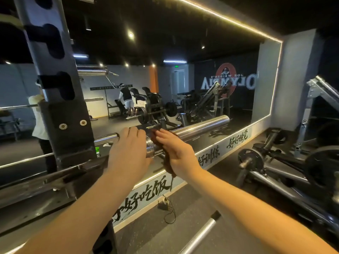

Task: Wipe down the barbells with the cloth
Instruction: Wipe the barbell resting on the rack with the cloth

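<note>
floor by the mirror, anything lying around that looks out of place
Yes. A black cable with a small adapter lies in a loose tangle on the floor at the mirror's base, and a silver bar lies loose on the floor nearby. Both look left out, possibly a trip hazard.

Rack upright (60, 107) blocks me on the left, mirror (183, 79) close behind the barbell (201, 125). Rightward along the sleeve I've got open air. The plate-loaded machine (275, 162) sits low, far right, well apart.
</note>
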Demonstrator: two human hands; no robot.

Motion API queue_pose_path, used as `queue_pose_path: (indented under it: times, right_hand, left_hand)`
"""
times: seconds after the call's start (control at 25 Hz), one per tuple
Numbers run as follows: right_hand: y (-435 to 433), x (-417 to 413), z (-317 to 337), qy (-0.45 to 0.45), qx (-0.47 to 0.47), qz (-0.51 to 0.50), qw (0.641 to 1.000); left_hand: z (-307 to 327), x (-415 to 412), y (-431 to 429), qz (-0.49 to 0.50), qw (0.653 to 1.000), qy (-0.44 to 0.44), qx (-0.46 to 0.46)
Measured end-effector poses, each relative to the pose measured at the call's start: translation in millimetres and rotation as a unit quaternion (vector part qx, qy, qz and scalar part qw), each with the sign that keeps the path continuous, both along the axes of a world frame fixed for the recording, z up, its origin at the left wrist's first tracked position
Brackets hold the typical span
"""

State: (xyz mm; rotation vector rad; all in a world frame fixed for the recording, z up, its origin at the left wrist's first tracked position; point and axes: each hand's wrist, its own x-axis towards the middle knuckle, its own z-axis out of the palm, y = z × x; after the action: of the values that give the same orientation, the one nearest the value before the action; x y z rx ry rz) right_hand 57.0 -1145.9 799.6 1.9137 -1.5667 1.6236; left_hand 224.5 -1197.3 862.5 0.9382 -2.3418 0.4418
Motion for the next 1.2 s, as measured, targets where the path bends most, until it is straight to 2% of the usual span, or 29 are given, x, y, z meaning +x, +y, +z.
queue_pose_path:
  times: [0.04, 0.16, 0.28, 0.36, 0.44, 0.52, 0.6, 0.72, 0.76, 0.84, 0.96, 1.08, 1.2]
  right_hand:
    - [1, -24, 3, -0.005, 0.009, -0.012, 1.0]
    - [6, -91, 18, -0.132, 0.05, -0.16, 0.977]
    - [4, -116, 29, -0.166, 0.065, -0.226, 0.958]
    - [1, -95, 36, -0.181, 0.056, -0.218, 0.957]
    - [-5, -61, 33, -0.16, 0.049, -0.202, 0.965]
    - [-11, -14, 21, -0.1, 0.023, -0.165, 0.981]
    - [-11, 22, 5, -0.019, -0.004, -0.098, 0.995]
    - [-4, -8, -2, 0.038, -0.02, -0.017, 0.999]
    - [-2, -34, 0, 0.013, -0.016, -0.039, 0.999]
    - [2, -90, 13, -0.1, 0.002, -0.145, 0.984]
    - [2, -126, 23, -0.203, 0.038, -0.274, 0.939]
    - [-6, -72, 14, -0.203, -0.006, -0.214, 0.956]
    - [-8, 15, -17, -0.083, -0.05, -0.105, 0.99]
  left_hand:
    - [-1, -2, 0, 0.007, 1.0, -0.01, -0.01]
    - [-7, -5, 3, 0.028, 0.998, -0.037, -0.042]
    - [-4, -5, 5, 0.024, 0.999, -0.038, -0.026]
    - [6, -5, -5, 0.011, 0.999, -0.026, 0.043]
    - [25, -3, -16, -0.009, 0.984, -0.029, 0.173]
    - [46, -3, -22, -0.026, 0.957, -0.057, 0.283]
    - [54, -4, -21, -0.021, 0.945, -0.08, 0.315]
    - [50, -5, -13, -0.006, 0.961, -0.05, 0.273]
    - [46, -5, -9, 0.009, 0.974, -0.051, 0.219]
    - [37, -7, -3, 0.039, 0.991, -0.07, 0.11]
    - [29, -10, 6, 0.048, 0.994, -0.08, 0.06]
    - [29, -10, 5, 0.047, 0.994, -0.071, 0.071]
    - [30, -11, 4, 0.052, 0.993, -0.081, 0.071]
